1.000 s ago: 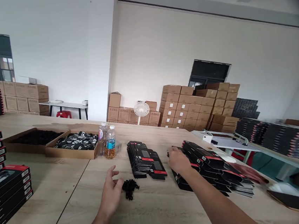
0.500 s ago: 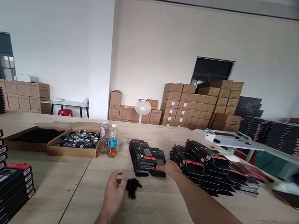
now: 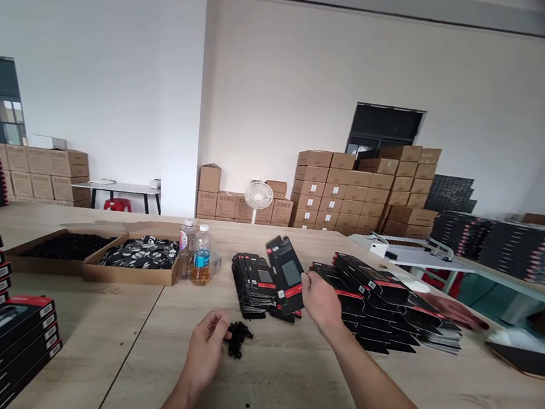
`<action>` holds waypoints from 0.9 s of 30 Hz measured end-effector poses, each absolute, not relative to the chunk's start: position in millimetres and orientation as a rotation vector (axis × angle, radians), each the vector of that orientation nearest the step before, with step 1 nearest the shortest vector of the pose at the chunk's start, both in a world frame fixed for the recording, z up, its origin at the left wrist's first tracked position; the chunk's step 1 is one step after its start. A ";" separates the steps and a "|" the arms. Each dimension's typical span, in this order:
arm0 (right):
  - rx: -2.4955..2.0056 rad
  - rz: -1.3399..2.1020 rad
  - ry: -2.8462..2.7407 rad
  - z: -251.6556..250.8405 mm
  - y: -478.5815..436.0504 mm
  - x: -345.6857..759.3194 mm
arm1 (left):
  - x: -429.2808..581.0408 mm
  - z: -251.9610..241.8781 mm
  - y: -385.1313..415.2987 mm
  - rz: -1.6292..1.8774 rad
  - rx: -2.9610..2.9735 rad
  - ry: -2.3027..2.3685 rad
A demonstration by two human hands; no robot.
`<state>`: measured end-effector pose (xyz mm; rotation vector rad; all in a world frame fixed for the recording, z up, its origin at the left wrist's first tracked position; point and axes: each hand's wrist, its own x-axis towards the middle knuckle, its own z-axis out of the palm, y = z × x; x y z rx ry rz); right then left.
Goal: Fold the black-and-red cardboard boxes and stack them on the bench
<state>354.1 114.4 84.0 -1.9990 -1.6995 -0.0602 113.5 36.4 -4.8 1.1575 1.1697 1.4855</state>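
My right hand [image 3: 321, 299] grips a flat, unfolded black packaging box [image 3: 287, 274] by its right edge. The box is tilted up and has a red stripe and a grey window panel. Just left of it lies a pile of similar flat boxes [image 3: 254, 283]. My left hand [image 3: 208, 346] is beside a small heap of black plastic pieces [image 3: 238, 339], thumb and fingertips pressed together. Whatever may be between those fingers is too small to make out. To the right of my right hand stand stacked open black box sleeves [image 3: 371, 285].
Two bottles [image 3: 200, 256] stand behind my left hand, beside an open carton of black-and-white pieces [image 3: 137, 256] and a carton of black parts [image 3: 69, 248]. Closed black boxes [image 3: 16, 345] are stacked at left. Brown cartons [image 3: 348, 191] and a white fan [image 3: 258, 195] are in the background.
My right hand has lifted one flat box off the pile and tilted it upright. The fingers of my left hand have closed together beside the heap of black pieces.
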 end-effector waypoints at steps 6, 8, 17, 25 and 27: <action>-1.245 0.455 -1.610 11.5 73.3 286.7 | 125.8 -2.4 28.2 1.213 0.929 0.771; -1.181 0.591 -1.589 -5.4 69.8 276.7 | 124.5 -2.8 28.2 1.240 0.826 0.774; -1.528 0.321 -2.062 -15.4 73.7 291.6 | 115.8 0.7 30.8 1.384 0.640 0.898; -1.541 0.373 -2.138 -9.4 72.2 295.5 | 116.7 0.7 32.1 1.407 0.699 1.014; -1.536 0.359 -2.157 -7.9 70.3 296.2 | 118.0 -0.6 32.3 1.401 0.744 1.048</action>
